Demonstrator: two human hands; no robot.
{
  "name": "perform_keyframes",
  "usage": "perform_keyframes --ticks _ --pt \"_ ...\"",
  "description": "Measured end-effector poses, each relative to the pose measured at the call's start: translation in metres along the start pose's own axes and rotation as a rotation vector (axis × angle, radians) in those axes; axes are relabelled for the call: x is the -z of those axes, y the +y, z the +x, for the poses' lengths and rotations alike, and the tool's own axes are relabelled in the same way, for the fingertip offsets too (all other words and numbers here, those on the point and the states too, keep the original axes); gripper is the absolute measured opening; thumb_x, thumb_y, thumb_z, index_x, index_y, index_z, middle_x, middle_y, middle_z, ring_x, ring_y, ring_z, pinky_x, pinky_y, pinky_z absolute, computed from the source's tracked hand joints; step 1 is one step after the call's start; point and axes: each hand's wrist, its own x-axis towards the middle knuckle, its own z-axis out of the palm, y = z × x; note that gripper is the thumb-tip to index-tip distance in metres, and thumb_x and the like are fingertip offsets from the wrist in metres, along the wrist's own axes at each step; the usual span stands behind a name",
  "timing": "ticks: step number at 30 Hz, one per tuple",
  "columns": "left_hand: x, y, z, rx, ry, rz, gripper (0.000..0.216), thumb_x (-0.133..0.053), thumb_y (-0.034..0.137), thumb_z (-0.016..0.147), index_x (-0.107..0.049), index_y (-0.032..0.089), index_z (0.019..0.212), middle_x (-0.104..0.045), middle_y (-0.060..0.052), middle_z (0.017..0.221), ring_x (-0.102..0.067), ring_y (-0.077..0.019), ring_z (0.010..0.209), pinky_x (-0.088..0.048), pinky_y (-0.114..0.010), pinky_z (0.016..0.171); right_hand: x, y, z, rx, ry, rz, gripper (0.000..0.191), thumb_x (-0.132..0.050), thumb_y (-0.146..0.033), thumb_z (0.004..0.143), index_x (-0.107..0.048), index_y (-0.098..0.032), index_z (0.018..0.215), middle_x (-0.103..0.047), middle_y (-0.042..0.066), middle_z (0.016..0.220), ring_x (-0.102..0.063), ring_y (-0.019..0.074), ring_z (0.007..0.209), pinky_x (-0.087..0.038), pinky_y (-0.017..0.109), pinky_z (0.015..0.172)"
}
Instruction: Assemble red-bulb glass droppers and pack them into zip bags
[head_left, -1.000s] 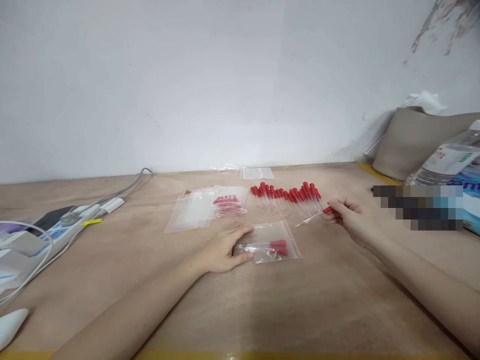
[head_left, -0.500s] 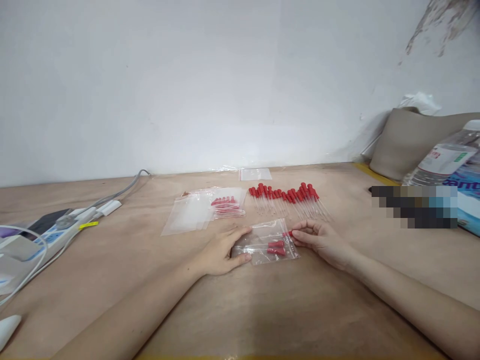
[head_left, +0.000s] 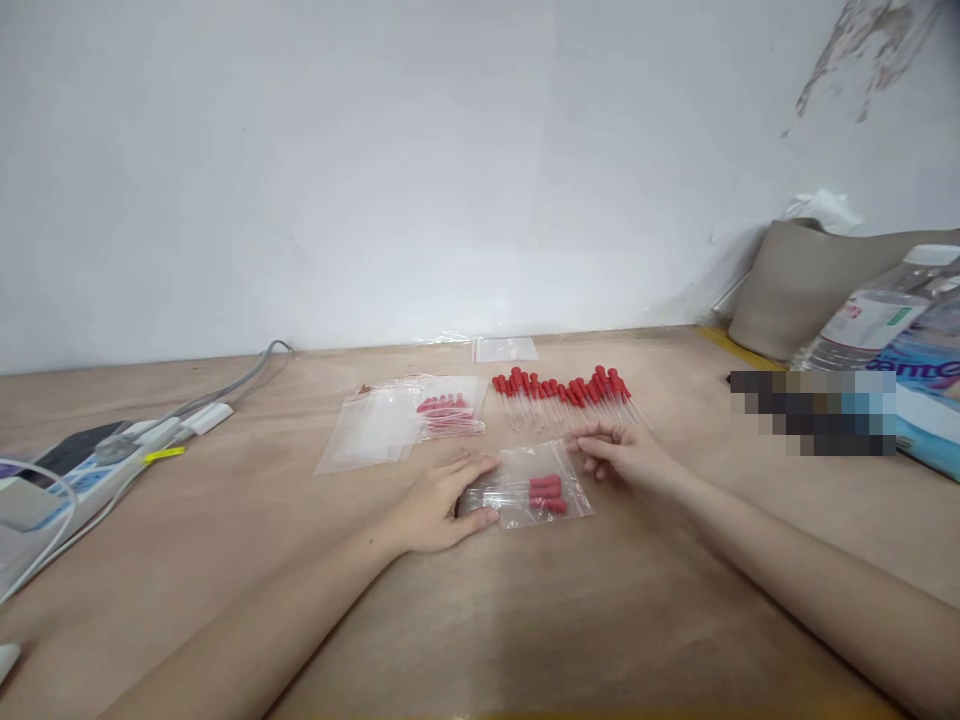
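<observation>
On the table in front of me lies a clear zip bag [head_left: 517, 515]. Inside it, side by side, are red-bulbed glass droppers [head_left: 546, 487], apparently three, their bulbs toward the bag's right end. My left hand [head_left: 442, 505] rests over the bag's left end, thumb and fingers spread apart, partly hiding the glass tubes. Just off the bag's upper right corner is my right hand [head_left: 615, 455], its fingers loosely bent and apart, with nothing visible in them. Behind it a row of loose red-bulbed droppers [head_left: 562, 388] spreads out, bulbs pointing toward the wall.
Left of the loose droppers sit flat plastic bags [head_left: 375, 430] and a filled bag of droppers [head_left: 450, 415]. Another bag [head_left: 506, 349] lies near the wall. A power strip [head_left: 97, 480] with cables is at left; a water bottle [head_left: 862, 325] and grey bin [head_left: 780, 290] stand at right.
The dropper that my right hand held at the bag's mouth is now inside with the others. My right hand has let go and drawn slightly up. The view has shifted a little.
</observation>
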Motion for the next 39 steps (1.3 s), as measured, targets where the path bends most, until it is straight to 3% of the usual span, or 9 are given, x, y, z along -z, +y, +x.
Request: perform_keyframes --ticks 2,6,9,15,19,23,26,31,39 --pt "0.000 -0.001 0.000 -0.010 -0.011 0.003 0.049 -0.051 0.041 0.081 -0.042 0.022 0.126 -0.045 -0.007 0.129 -0.041 -0.0228 0.119 -0.034 -0.041 0.100 0.004 -0.009 0.021 0.105 0.119 -0.242 0.021 -0.059 -0.027 0.071 -0.059 -0.014 0.088 -0.064 0.005 0.071 -0.053 0.0091 0.049 -0.042 0.021 0.046" --pt "0.000 -0.004 0.000 -0.014 -0.042 -0.001 0.044 -0.049 0.040 0.082 -0.046 0.025 0.123 -0.041 -0.006 0.133 -0.039 -0.0226 0.121 -0.032 -0.041 0.101 -0.005 -0.033 0.070 0.278 0.270 -0.789 0.021 -0.054 -0.020 0.074 -0.064 -0.015 0.092 -0.066 0.006 0.087 -0.060 0.0141 0.078 -0.045 0.024 0.072" --pt "0.001 -0.005 -0.001 -0.018 -0.052 -0.025 0.041 -0.049 0.039 0.082 -0.048 0.027 0.122 -0.041 -0.005 0.134 -0.039 -0.0231 0.121 -0.032 -0.041 0.101 -0.024 -0.042 0.102 0.237 0.276 -0.864 0.025 -0.053 -0.021 0.075 -0.064 -0.012 0.096 -0.066 0.010 0.091 -0.059 0.0183 0.087 -0.043 0.025 0.077" --pt "0.003 -0.002 -0.001 -0.008 -0.076 0.002 0.037 -0.042 0.037 0.087 -0.048 0.025 0.122 -0.040 -0.005 0.134 -0.037 -0.0207 0.123 -0.031 -0.039 0.101 -0.049 -0.039 0.135 0.091 0.340 -0.887 0.010 -0.059 -0.016 0.066 -0.066 -0.011 0.071 -0.066 0.016 0.080 -0.061 0.0249 0.083 -0.043 0.027 0.070" --pt "0.002 -0.002 -0.001 -0.006 -0.077 0.016 0.037 -0.037 0.036 0.089 -0.046 0.025 0.123 -0.040 -0.005 0.134 -0.036 -0.0190 0.123 -0.028 -0.039 0.103 -0.042 -0.044 0.127 0.112 0.414 -0.808 0.019 -0.056 -0.018 0.067 -0.060 -0.011 0.084 -0.065 0.014 0.082 -0.061 0.0218 0.078 -0.044 0.028 0.066" --pt "0.001 -0.003 0.000 -0.012 -0.066 0.016 0.040 -0.043 0.039 0.086 -0.046 0.025 0.124 -0.039 -0.005 0.135 -0.036 -0.0203 0.123 -0.029 -0.040 0.103 -0.013 -0.044 0.098 0.253 0.501 -0.673 0.031 -0.045 -0.025 0.077 -0.043 -0.015 0.107 -0.064 0.007 0.083 -0.060 0.0154 0.077 -0.045 0.026 0.067" --pt "0.001 -0.002 0.001 -0.004 -0.059 0.019 0.040 -0.044 0.039 0.086 -0.046 0.025 0.123 -0.041 -0.005 0.134 -0.037 -0.0199 0.123 -0.029 -0.040 0.103 0.013 -0.030 0.067 0.378 0.567 -0.333 0.028 -0.048 -0.029 0.076 -0.039 -0.019 0.102 -0.059 0.000 0.068 -0.057 0.0125 0.056 -0.043 0.024 0.051" --pt "0.000 -0.001 0.002 -0.016 -0.038 0.031 0.041 -0.045 0.038 0.085 -0.045 0.024 0.124 -0.043 -0.006 0.132 -0.039 -0.0198 0.121 -0.032 -0.040 0.101 0.021 -0.003 0.027 0.239 0.496 0.036 0.022 -0.054 -0.026 0.072 -0.036 -0.022 0.085 -0.047 -0.009 0.051 -0.043 0.0079 0.035 -0.035 0.018 0.033" --pt "0.001 0.002 0.001 -0.017 -0.021 0.014 0.046 -0.047 0.037 0.084 -0.039 0.023 0.128 -0.044 -0.006 0.131 -0.039 -0.0207 0.120 -0.031 -0.040 0.102 -0.010 0.000 0.002 0.023 0.352 0.474 0.018 -0.057 -0.017 0.072 -0.040 -0.021 0.077 -0.056 -0.004 0.057 -0.060 0.0110 0.052 -0.053 0.025 0.054"
